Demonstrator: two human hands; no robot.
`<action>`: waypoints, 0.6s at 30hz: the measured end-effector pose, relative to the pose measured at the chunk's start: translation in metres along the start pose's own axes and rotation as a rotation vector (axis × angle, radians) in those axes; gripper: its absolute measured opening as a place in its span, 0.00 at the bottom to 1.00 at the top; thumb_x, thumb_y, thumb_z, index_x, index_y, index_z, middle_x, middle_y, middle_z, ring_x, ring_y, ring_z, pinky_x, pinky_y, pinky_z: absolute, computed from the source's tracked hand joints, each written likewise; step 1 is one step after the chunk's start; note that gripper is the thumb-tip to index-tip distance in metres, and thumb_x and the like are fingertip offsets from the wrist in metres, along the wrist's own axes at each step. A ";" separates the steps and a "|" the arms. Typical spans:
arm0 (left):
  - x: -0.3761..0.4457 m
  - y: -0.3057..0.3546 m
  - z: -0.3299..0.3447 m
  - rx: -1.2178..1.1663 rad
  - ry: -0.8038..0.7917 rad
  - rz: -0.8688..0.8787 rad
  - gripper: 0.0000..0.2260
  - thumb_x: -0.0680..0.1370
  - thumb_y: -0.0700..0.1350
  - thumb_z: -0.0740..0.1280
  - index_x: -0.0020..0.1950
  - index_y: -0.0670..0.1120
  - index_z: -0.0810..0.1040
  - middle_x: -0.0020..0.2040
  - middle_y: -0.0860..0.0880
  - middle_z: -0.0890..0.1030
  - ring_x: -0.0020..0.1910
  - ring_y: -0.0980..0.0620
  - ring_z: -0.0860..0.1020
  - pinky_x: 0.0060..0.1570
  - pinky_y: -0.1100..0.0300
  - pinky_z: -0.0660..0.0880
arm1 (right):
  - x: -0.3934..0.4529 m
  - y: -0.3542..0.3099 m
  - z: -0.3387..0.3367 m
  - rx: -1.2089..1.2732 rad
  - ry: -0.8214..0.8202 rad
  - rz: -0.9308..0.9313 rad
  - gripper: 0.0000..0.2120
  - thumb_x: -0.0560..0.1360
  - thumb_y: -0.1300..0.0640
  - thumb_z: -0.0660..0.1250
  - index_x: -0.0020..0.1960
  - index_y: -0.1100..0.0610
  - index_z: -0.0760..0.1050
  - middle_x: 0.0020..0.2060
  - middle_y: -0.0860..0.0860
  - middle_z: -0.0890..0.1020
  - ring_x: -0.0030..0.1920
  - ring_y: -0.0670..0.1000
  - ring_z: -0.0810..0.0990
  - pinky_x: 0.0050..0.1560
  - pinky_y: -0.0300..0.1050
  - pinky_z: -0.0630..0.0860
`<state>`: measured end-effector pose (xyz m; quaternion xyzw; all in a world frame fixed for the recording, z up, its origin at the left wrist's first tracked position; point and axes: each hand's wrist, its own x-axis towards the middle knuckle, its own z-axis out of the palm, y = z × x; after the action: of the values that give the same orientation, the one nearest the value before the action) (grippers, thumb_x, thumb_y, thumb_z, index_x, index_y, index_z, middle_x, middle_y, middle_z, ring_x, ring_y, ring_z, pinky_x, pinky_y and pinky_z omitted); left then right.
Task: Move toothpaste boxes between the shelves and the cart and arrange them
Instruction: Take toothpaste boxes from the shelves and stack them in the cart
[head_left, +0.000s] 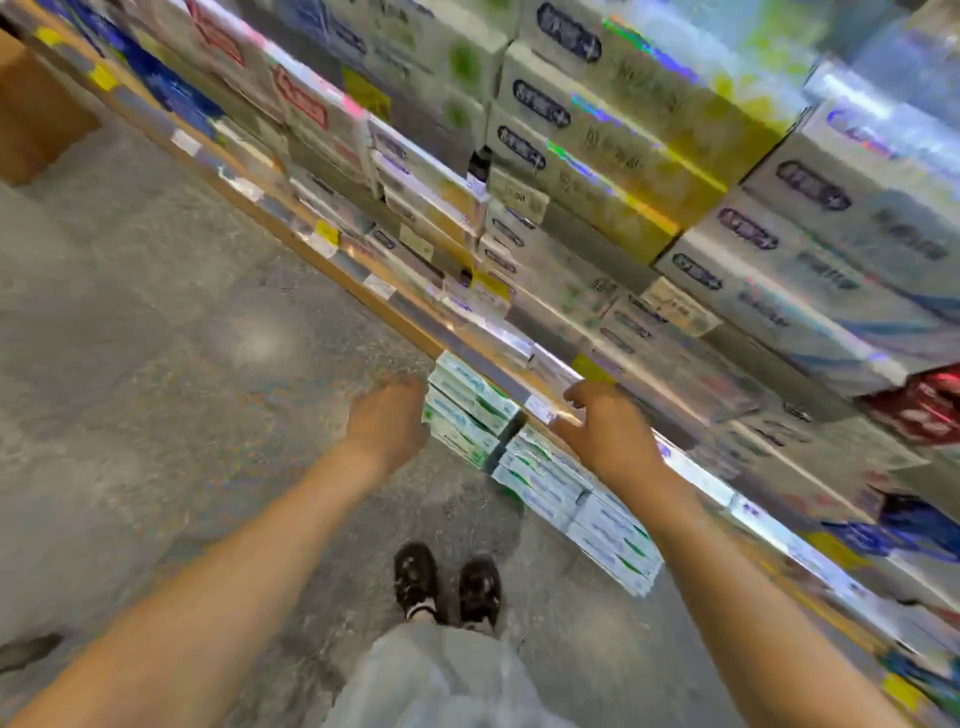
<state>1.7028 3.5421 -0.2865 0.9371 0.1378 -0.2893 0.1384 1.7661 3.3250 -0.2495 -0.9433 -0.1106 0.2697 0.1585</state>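
White-and-green cardboard toothpaste boxes (470, 410), stacked flat below the orange-edged shelf rail (457, 343), sit just beside the left hand (387, 423), whose fingers look loosely curled, holding nothing. The right hand (605, 428) hovers over the rail, fingers relaxed. Silvery holographic boxes (597, 171) crowd the shelves above the rail.
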 end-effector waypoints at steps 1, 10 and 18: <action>0.022 -0.001 0.023 0.028 -0.008 0.000 0.25 0.78 0.47 0.64 0.73 0.42 0.62 0.70 0.40 0.67 0.67 0.41 0.69 0.62 0.45 0.70 | 0.016 0.009 0.021 0.015 0.001 0.008 0.19 0.76 0.51 0.67 0.63 0.58 0.73 0.61 0.56 0.76 0.59 0.57 0.75 0.54 0.48 0.74; 0.213 -0.003 0.210 0.114 0.031 0.079 0.20 0.80 0.44 0.61 0.71 0.46 0.64 0.68 0.44 0.67 0.66 0.43 0.68 0.59 0.47 0.70 | 0.194 0.096 0.206 -0.044 0.045 -0.013 0.20 0.75 0.54 0.69 0.63 0.61 0.72 0.59 0.58 0.77 0.58 0.58 0.76 0.54 0.48 0.73; 0.321 -0.016 0.277 0.039 0.296 0.151 0.26 0.78 0.45 0.66 0.73 0.44 0.61 0.67 0.41 0.67 0.66 0.40 0.65 0.59 0.48 0.68 | 0.326 0.111 0.334 -0.223 0.047 -0.127 0.15 0.76 0.47 0.66 0.44 0.59 0.68 0.39 0.56 0.70 0.42 0.56 0.74 0.35 0.45 0.67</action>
<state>1.8127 3.5200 -0.6953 0.9797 0.0804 -0.1395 0.1196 1.8687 3.3985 -0.7126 -0.9523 -0.1957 0.2229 0.0717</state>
